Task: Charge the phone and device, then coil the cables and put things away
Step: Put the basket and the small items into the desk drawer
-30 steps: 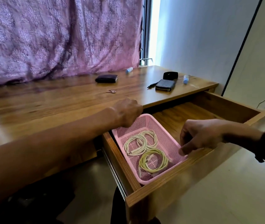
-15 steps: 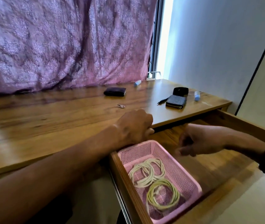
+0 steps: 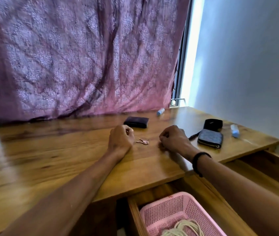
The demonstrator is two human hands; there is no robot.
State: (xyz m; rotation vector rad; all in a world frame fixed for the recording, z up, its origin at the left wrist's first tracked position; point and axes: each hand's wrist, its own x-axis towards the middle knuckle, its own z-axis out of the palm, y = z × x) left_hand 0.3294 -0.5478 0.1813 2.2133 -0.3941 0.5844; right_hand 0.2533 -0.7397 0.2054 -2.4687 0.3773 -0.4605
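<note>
My left hand (image 3: 121,138) and my right hand (image 3: 174,140) lie on the wooden desk top (image 3: 50,159), both with fingers curled under and nothing visible in them. A small pair of keys (image 3: 143,141) lies between them, touched by neither. At the bottom of the view the drawer (image 3: 135,217) stands open. In it sits a pink plastic basket (image 3: 178,201) holding coiled cream cables (image 3: 184,229), only partly in view.
A black wallet (image 3: 136,122) lies beyond the hands. To the right are a blue zip pouch (image 3: 210,138), a black case (image 3: 212,124) and a pale blue tube (image 3: 234,131). Another blue tube (image 3: 160,111) lies by the purple curtain (image 3: 84,57).
Both hands have left the drawer and basket and moved up onto the desk top, either side of the keys. The view has tilted up, so most of the drawer is out of frame.
</note>
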